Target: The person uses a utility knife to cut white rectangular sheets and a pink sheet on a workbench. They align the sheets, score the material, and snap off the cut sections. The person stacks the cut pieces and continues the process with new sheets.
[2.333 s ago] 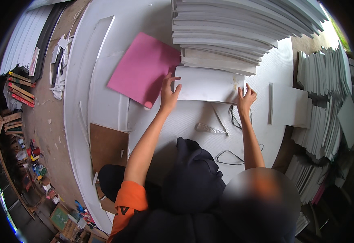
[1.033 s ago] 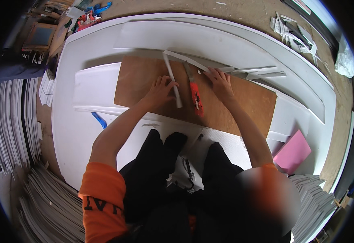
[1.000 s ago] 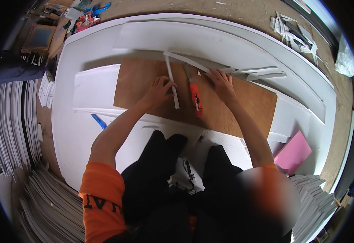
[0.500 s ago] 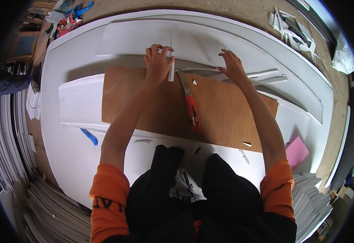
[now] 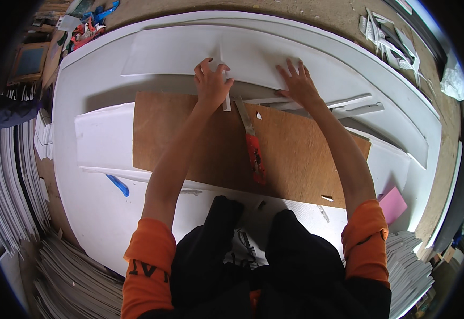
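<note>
The person wears a shirt with short orange sleeves; the left sleeve (image 5: 148, 266) carries dark lettering and the right sleeve (image 5: 366, 242) a small dark mark. Black trousers (image 5: 253, 260) cover the legs, seemingly with pale print. Forearms, left hand (image 5: 211, 82) and right hand (image 5: 298, 82) are bare.
</note>
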The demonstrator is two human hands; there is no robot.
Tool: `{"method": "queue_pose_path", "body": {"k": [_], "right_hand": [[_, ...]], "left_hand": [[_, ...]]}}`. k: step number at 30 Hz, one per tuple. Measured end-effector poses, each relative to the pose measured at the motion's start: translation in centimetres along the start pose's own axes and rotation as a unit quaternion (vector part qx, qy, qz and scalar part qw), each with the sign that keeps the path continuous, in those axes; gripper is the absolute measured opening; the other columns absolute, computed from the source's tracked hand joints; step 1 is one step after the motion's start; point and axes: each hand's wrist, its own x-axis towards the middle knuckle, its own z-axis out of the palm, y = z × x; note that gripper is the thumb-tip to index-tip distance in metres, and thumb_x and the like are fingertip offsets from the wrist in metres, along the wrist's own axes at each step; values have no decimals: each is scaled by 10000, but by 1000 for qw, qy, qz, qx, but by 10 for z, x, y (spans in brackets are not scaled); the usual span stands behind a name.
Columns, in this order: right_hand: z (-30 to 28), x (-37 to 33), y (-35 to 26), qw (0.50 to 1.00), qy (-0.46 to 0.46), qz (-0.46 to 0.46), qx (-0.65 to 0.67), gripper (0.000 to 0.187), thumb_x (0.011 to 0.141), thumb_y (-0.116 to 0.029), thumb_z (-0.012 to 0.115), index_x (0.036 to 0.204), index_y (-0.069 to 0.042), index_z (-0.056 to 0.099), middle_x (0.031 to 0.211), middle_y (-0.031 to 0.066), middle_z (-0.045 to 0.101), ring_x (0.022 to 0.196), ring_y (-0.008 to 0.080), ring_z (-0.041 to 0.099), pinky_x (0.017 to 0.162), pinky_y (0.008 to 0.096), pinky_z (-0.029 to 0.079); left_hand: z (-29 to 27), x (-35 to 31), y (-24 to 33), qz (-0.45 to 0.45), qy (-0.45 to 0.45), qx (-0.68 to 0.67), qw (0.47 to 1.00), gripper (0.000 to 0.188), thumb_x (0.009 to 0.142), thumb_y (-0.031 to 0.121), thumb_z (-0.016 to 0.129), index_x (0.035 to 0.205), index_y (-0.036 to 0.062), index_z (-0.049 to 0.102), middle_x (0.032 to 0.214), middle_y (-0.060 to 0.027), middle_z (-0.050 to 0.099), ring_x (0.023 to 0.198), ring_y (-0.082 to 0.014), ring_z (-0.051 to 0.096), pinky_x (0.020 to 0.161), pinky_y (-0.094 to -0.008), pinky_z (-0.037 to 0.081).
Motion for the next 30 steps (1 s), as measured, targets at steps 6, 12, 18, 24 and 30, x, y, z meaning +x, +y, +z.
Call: {"method": "queue_pose_path", "body": {"k": [6, 12, 18, 24, 30], "right_hand": [[-16, 3, 13, 989, 41, -94, -105, 597, 761, -199, 572, 1288, -108, 305, 1198, 181, 432, 1038, 360, 479, 827, 377, 458], [-104, -14, 79, 988, 57, -18, -141, 470, 767, -32, 473, 1219, -94, 361, 1076, 106, 506, 926, 236, 559, 712, 327, 492], [-208, -100, 123, 959, 172, 111, -198, 403, 758, -16, 450, 1146, -120, 420, 1068, 89, 519, 991, 254, 529, 797, 348, 462], [-284, -194, 112, 938, 276, 86, -189, 442, 693, 35, 485, 1117, -93, 478, 1083, 81, 536, 991, 246, 522, 809, 344, 463], [-313, -242, 83, 905, 337, 114, -233, 329, 718, -25, 519, 1034, -116, 537, 950, 65, 547, 893, 234, 521, 742, 345, 437]], "left_hand": [[-15, 7, -27, -88, 49, 28, 995, 426, 692, 153, 637, 1079, 226, 475, 1202, -134, 265, 1113, -348, 254, 868, -485, 302], [-61, 29, -29, -162, 180, 14, 970, 662, 718, 255, 653, 1255, 353, 279, 1236, -159, 190, 1151, -344, 175, 933, -576, 177], [-115, 39, -10, -293, 62, -217, 929, 810, 719, 301, 643, 1297, 452, 95, 1364, -247, -63, 1255, -448, -90, 893, -698, 77], [-188, 19, 17, -297, 123, -300, 898, 786, 692, 294, 679, 1276, 465, 181, 1389, -205, -135, 1267, -446, -87, 875, -714, 88], [-232, -31, 25, -4, 214, -440, 872, 331, 675, 43, 687, 929, 52, 475, 1015, -131, 527, 1044, -247, 450, 813, -317, 421]]}}
